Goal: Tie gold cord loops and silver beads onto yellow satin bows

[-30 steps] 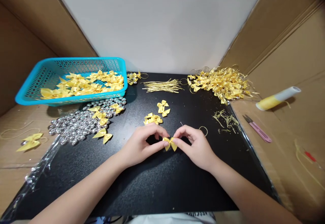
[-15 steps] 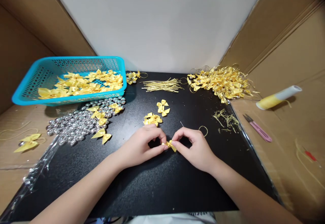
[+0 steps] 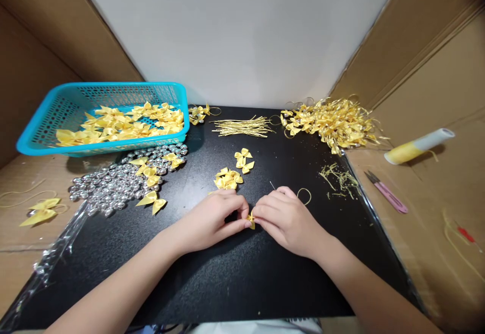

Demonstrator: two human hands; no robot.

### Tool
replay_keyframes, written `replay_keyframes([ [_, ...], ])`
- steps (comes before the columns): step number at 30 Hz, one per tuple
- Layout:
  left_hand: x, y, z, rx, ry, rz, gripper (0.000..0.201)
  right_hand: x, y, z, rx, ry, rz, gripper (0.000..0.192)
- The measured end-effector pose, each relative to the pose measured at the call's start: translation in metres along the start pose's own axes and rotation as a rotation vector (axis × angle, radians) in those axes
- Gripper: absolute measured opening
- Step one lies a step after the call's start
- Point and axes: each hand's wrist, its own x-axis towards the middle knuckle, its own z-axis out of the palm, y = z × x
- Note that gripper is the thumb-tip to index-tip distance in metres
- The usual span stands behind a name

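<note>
My left hand [image 3: 212, 220] and my right hand [image 3: 286, 220] meet over the black mat [image 3: 235, 278], fingertips pinched together on one small yellow ribbon bow [image 3: 250, 219]. Only a corner of the bow shows between the fingers. A thin gold loop [image 3: 303, 196] lies on the mat just behind my right hand. Two small clusters of loose yellow bows [image 3: 228, 178] [image 3: 243, 159] lie just beyond my hands.
A turquoise basket [image 3: 45, 122] of yellow bows stands at the back left, with a heap of silver beads [image 3: 109, 185] in front of it. Gold cords [image 3: 242, 127] and a pile of finished bows [image 3: 333, 122] lie at the back. Pink snips [image 3: 386, 197] and a yellow-white tube [image 3: 417, 147] rest on the cardboard to the right.
My hands have closed in on each other. The bow, spread open between my fingertips a second ago, is now almost hidden by the pinching fingers.
</note>
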Motion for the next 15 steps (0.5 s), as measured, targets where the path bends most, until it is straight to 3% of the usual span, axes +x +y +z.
replay_keyframes([
  [7,-0.0013,-0.0031,0.0036,0.071,-0.010,0.049,0.015,0.0004,-0.0018,0.0015,0.088,-0.036,0.142,0.005],
  [15,-0.0024,-0.0045,0.0086,0.176,-0.014,0.117,0.017,0.0000,-0.0027,0.0011,0.084,-0.088,0.141,0.012],
])
